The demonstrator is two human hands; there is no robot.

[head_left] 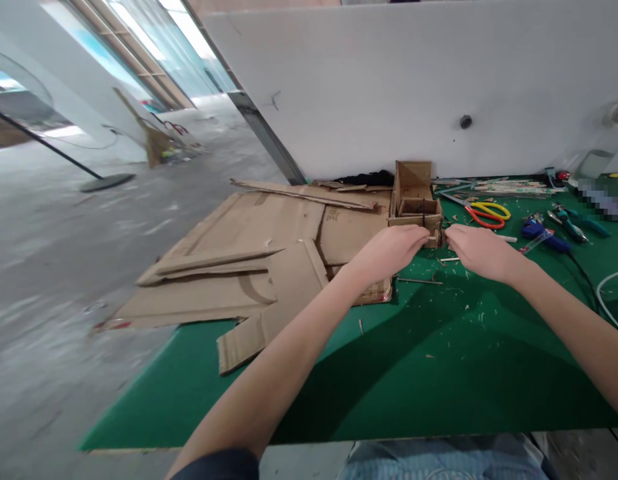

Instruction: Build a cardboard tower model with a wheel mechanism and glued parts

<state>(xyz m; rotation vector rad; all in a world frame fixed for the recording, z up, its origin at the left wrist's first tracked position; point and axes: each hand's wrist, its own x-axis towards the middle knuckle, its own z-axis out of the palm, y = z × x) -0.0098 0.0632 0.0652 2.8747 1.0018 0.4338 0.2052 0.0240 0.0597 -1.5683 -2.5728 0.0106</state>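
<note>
A small cardboard box (413,221) with a raised back panel and an inner compartment stands at the back of the green table. A thin dark strip runs down its front. My left hand (391,252) is at the box's front, its fingers pinched together near a small pale piece. Facing it, my right hand (481,252) is pinched close to the box's front right corner. The fingertips nearly meet, and what lies between them is too small to make out. Flat cardboard sheets (269,220) lie left of the box.
Scissors with red and yellow handles (489,215) lie behind my right hand. Further right are a blue glue gun (545,233) and pliers (569,223). Thin sticks (513,188) lie along the white back panel (413,87). Scraps dot the green table (389,387).
</note>
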